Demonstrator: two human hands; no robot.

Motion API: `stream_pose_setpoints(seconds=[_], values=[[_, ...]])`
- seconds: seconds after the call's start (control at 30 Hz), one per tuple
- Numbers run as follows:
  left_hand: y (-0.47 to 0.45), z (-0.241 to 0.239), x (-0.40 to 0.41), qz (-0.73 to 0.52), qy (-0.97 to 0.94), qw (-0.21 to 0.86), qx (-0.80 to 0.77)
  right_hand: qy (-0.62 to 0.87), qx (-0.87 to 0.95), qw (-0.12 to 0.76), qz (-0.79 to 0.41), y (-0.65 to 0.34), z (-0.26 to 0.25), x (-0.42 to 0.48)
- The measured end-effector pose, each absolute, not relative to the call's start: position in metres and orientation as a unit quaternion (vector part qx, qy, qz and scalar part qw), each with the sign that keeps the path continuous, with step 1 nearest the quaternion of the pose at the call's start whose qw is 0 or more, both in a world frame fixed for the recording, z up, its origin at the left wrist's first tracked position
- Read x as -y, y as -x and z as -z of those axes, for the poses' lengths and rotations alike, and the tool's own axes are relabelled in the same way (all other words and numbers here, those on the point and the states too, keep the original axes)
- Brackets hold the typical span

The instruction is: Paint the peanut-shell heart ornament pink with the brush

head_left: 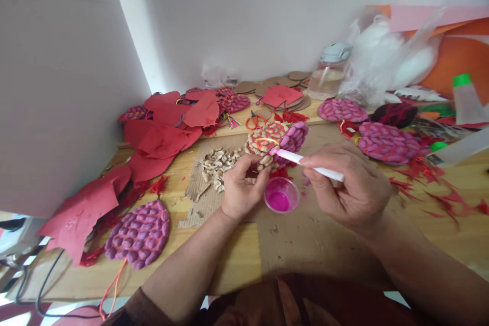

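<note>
In my left hand (pixel 244 186), fingers closed at its near edge, is a peanut-shell ornament (pixel 269 137). Bare tan shells cover its left face; pink-painted shells (pixel 295 136) show to the right of a dark edge. I cannot tell whether these are one piece or two. My right hand (pixel 347 186) pinches a white-handled paintbrush (pixel 309 164), its pink tip touching or very near the shells. Just below stands a small clear cup of magenta paint (pixel 281 195). Loose peanut shells (pixel 219 165) lie on cardboard left of the ornament.
Finished pink ornaments lie at left (pixel 139 234) and right (pixel 389 142). Red paper pieces (pixel 164 135) spread along the left. Orange-handled scissors (pixel 255 121) lie behind the work. A jar (pixel 326 74), a plastic bag (pixel 382 66) and a green-capped bottle (pixel 466 97) stand at back right.
</note>
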State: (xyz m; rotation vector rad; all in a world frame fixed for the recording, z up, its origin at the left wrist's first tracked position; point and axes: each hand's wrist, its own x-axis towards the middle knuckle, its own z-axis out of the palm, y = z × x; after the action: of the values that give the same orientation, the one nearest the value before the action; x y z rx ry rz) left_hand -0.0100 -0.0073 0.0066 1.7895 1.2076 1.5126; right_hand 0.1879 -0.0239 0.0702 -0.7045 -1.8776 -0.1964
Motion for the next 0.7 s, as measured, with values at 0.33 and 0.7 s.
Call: stream_pose_setpoints(seconds=[0.33, 0.7], values=[[0.0082, -0.0052, 0.0075, -0.563, -0.65, 0.261, -0.439, 0.301, 0.785, 0.535, 0.08, -0.1884, -0.0694, 0.0235], [0.0094, -0.0019, 0.0046, -0.571, -0.624, 0.304, -0.439, 0.269, 0.793, 0.54, 0.085, -0.1874, -0.0694, 0.0201]])
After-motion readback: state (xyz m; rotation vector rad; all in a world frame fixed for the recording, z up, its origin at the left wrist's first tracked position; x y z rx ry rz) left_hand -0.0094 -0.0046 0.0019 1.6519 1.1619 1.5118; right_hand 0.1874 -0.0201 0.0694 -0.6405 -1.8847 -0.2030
